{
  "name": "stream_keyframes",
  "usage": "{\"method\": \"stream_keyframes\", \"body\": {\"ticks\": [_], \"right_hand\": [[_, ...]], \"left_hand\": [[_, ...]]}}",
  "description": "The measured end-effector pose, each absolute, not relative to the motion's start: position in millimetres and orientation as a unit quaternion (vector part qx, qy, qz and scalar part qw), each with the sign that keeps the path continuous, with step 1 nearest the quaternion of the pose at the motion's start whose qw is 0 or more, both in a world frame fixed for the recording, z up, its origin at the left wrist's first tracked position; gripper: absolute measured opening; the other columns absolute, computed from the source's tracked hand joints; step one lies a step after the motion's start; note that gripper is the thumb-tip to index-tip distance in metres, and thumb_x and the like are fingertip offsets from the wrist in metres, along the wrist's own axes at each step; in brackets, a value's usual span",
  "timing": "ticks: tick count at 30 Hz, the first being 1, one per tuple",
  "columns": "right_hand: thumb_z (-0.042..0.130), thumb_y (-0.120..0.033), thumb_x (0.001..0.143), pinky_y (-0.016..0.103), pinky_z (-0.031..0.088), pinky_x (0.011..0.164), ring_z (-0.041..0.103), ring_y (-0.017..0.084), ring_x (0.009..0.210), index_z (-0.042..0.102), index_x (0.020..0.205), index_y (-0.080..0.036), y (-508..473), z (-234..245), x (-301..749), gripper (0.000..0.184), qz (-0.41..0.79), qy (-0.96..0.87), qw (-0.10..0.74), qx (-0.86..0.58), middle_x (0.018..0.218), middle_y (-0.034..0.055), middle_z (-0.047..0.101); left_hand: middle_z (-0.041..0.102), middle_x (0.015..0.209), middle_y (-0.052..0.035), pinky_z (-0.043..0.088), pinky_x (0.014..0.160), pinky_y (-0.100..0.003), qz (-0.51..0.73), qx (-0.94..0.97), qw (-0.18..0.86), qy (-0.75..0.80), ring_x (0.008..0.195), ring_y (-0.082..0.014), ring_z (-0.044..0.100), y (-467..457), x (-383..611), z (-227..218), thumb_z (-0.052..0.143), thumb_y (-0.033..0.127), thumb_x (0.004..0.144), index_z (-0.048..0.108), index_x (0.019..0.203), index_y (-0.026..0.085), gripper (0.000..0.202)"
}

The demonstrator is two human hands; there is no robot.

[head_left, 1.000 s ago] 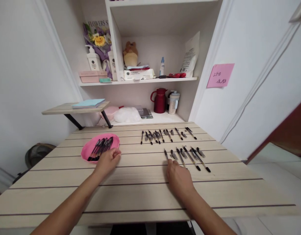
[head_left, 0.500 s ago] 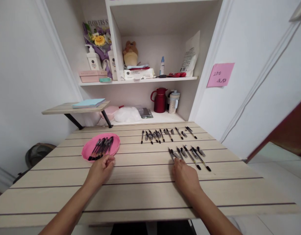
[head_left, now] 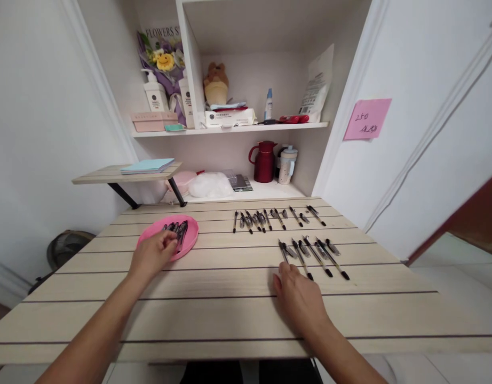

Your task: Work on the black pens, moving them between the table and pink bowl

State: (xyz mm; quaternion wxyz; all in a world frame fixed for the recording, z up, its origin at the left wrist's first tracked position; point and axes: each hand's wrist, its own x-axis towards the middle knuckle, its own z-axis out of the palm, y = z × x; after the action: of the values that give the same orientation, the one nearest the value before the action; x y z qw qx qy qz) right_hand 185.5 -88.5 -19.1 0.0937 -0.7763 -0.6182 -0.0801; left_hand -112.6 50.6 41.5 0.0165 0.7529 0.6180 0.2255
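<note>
My left hand (head_left: 155, 255) reaches over the near side of a pink plate (head_left: 192, 240). Its fingers are curled at the black pens (head_left: 182, 232) lying there, and whether one is between them is hidden. Toward the right of the table, my right hand (head_left: 301, 296) rests low with its fingers closed around the near end of a clear-barrelled pen (head_left: 283, 250). That pen is the leftmost of a front row. Several uncapped pens (head_left: 318, 257) lie slanted beside it, with loose caps (head_left: 333, 246) among them.
Behind them lies a second row of pens and caps (head_left: 257, 220). A small raised stand (head_left: 105, 176) holds blue paper (head_left: 148, 166) at the back left. Shelves carry a red jug (head_left: 264, 162), a speckled cup (head_left: 286, 166) and a plastic bag (head_left: 211, 185).
My left hand has moved from the plate's near edge up over the pens in it. My right hand has drawn slightly toward me, uncovering more of the neighbouring pen. The view has shifted a little.
</note>
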Motion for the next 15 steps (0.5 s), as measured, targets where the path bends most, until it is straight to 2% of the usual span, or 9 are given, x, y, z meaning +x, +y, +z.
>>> {"method": "stream_keyframes", "body": {"ticks": [3, 7, 15], "right_hand": [[0.033, -0.024, 0.086, 0.024, 0.034, 0.049, 0.061, 0.017, 0.063, 0.052, 0.084, -0.016, -87.3, -17.0, 162.4, 0.02, -0.046, -0.666, 0.096, -0.738, 0.079, 0.0098, 0.061], [0.037, -0.023, 0.084, 0.025, 0.038, 0.056, 0.062, 0.019, 0.068, 0.055, 0.084, -0.015, -76.2, -11.4, 135.5, 0.02, 0.007, -0.713, 0.101, -0.694, 0.08, 0.0105, 0.064], [0.04, -0.025, 0.081, 0.027, 0.039, 0.062, 0.061, 0.02, 0.074, 0.059, 0.085, -0.015, -46.3, -1.6, 113.9, 0.022, 0.043, -0.756, 0.089, -0.647, 0.084, 0.0111, 0.065]], "left_hand": [[0.065, 0.084, -0.0064, 0.035, 0.057, -0.026, 0.14, 0.731, -0.036, 0.667, 0.075, -0.0214, 0.058, 78.6, -116.6, 54.3, 0.047, 0.041, 0.069, 0.064, 0.082, 0.022, 0.029], [0.065, 0.074, -0.0106, 0.036, 0.056, -0.027, 0.039, 0.715, 0.021, 0.698, 0.069, -0.0227, 0.059, 103.2, -111.2, 49.5, 0.052, 0.045, 0.064, 0.062, 0.065, 0.018, 0.029], [0.065, 0.068, -0.0132, 0.037, 0.054, -0.028, 0.031, 0.681, 0.035, 0.731, 0.065, -0.0256, 0.06, 110.7, -104.1, 32.4, 0.055, 0.029, 0.058, 0.061, 0.06, 0.015, 0.016]]}}
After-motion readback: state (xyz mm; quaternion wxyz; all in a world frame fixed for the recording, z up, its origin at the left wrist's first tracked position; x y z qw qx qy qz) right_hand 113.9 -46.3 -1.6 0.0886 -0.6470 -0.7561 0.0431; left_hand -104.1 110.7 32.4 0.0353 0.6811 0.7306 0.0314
